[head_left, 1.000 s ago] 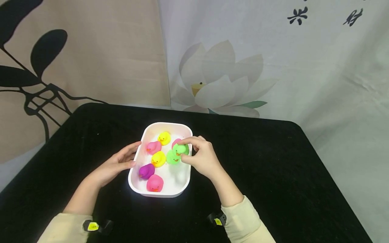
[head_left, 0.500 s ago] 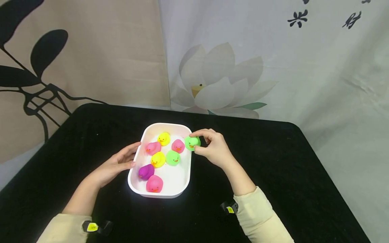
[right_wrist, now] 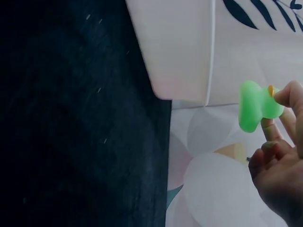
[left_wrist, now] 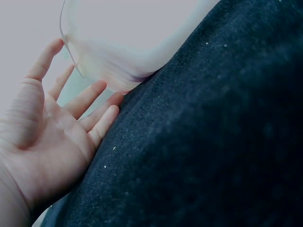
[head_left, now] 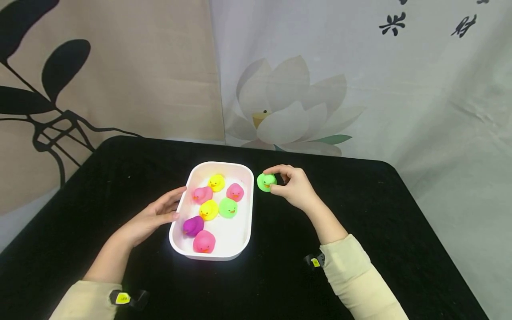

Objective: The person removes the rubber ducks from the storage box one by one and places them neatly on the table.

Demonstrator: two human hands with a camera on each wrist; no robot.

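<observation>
My right hand (head_left: 295, 187) pinches a green rubber duck (head_left: 266, 182) between thumb and fingers, just past the right rim of the white tray (head_left: 247, 226). In the right wrist view the green duck (right_wrist: 254, 105) is held up off the black cloth, beside the tray wall (right_wrist: 182, 52). My left hand (head_left: 150, 218) touches the tray's left side with extended fingers, and the left wrist view shows the fingertips (left_wrist: 100, 86) against its outer wall. Inside the tray lie another green duck (head_left: 228, 208), a purple duck (head_left: 194, 226), yellow ducks (head_left: 216, 182) and several pink ones (head_left: 204, 242).
A black cloth (head_left: 360, 231) covers the table, spreading out on both sides of the tray. Behind the table's back edge hangs a pale curtain with a lotus print (head_left: 296, 102) and dark leaf shapes (head_left: 64, 66).
My right hand has lifted the green duck out of the tray and carried it right, past the rim. The left hand and the tray have stayed nearly still.
</observation>
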